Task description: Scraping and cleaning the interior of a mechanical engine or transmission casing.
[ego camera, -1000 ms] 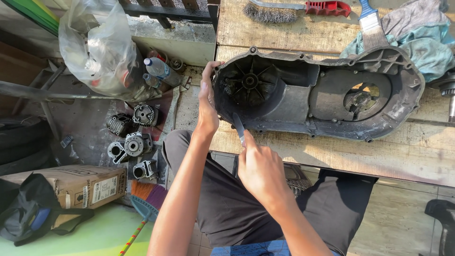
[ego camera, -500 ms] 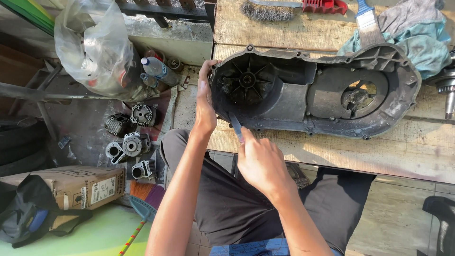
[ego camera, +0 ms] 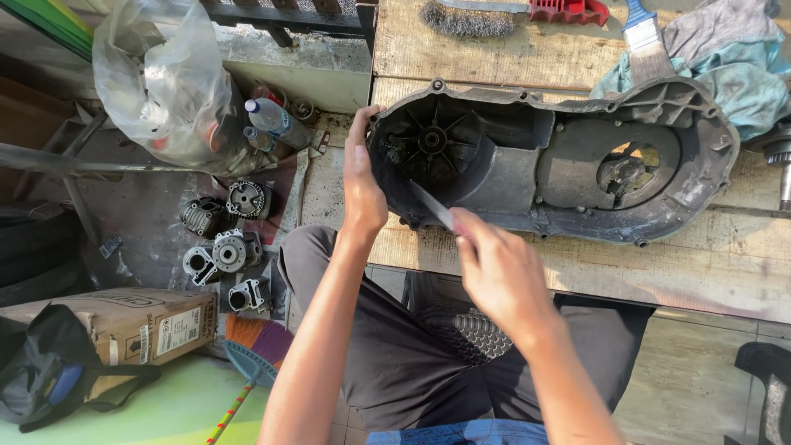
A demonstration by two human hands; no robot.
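A long dark metal engine cover [ego camera: 560, 169] lies open side up on a wooden bench [ego camera: 676, 272]. My left hand [ego camera: 361, 177] grips the cover's left rim, fingers curled over the edge. My right hand [ego camera: 498, 272] is shut on a thin flat metal blade [ego camera: 432, 206] whose tip rests against the inner wall of the cover's round left chamber. My legs in dark trousers are below the bench edge.
A wire brush [ego camera: 461, 16], a red handle [ego camera: 573, 10], a paintbrush [ego camera: 647, 41] and crumpled rags [ego camera: 725, 58] lie at the bench's far side. Left on the floor are several engine cylinder parts [ego camera: 227, 247], a plastic bag [ego camera: 165, 91], a bottle [ego camera: 276, 119] and a cardboard box [ego camera: 132, 325].
My right hand has shifted slightly with the blade along the inside of the cover's left chamber. My left hand stays on the rim.
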